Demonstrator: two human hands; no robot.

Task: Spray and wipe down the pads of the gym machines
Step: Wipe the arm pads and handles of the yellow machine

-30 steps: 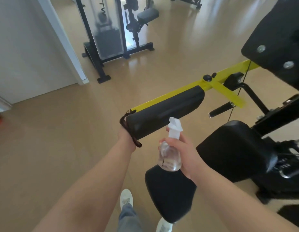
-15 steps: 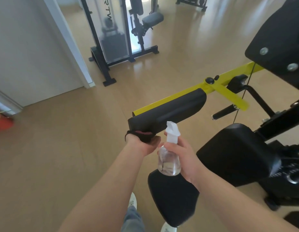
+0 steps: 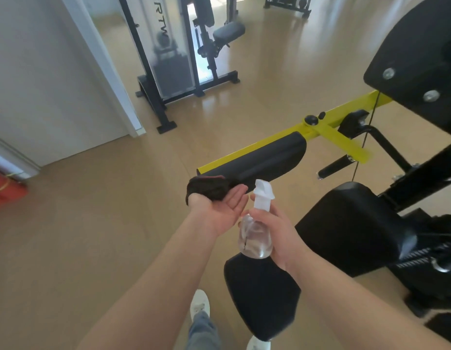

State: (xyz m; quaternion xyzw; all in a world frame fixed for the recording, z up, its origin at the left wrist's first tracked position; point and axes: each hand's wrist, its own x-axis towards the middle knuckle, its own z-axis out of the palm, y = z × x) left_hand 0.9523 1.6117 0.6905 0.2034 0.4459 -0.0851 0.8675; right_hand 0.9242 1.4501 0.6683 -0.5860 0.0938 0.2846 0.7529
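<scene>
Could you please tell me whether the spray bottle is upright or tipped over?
Upright: the right hand holds the bottle with its white nozzle on top and the clear body below.
</scene>
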